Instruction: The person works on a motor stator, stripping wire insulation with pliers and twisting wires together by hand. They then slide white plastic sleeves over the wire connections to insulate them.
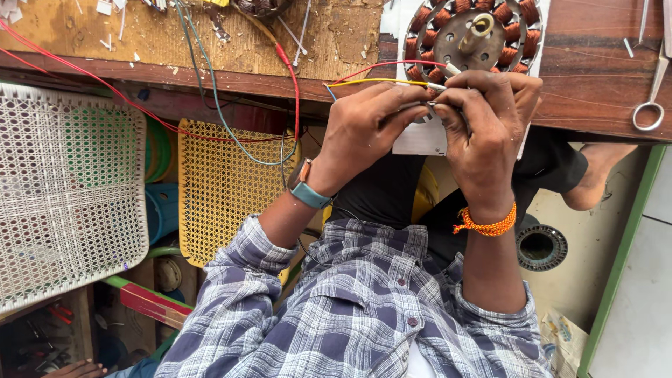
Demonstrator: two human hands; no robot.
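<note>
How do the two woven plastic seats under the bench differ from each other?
The white seat looks larger in view and runs off the left edge; the yellow seat looks narrower and sits further right, below the bench edge. Green shows through the white seat's mesh, while the yellow seat's mesh looks evenly yellow. Loose green and red wires hang across the yellow seat's top; only a red one skirts the white seat. Both share a cane-style lattice.

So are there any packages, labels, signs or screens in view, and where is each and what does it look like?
Printed packet: on the floor at the lower right, by the green frame; crumpled, pale with yellowish print.
White paper sheet: on the workbench edge under the fan stator, beneath both hands; blank as far as shown.
No signs or screens.
</note>
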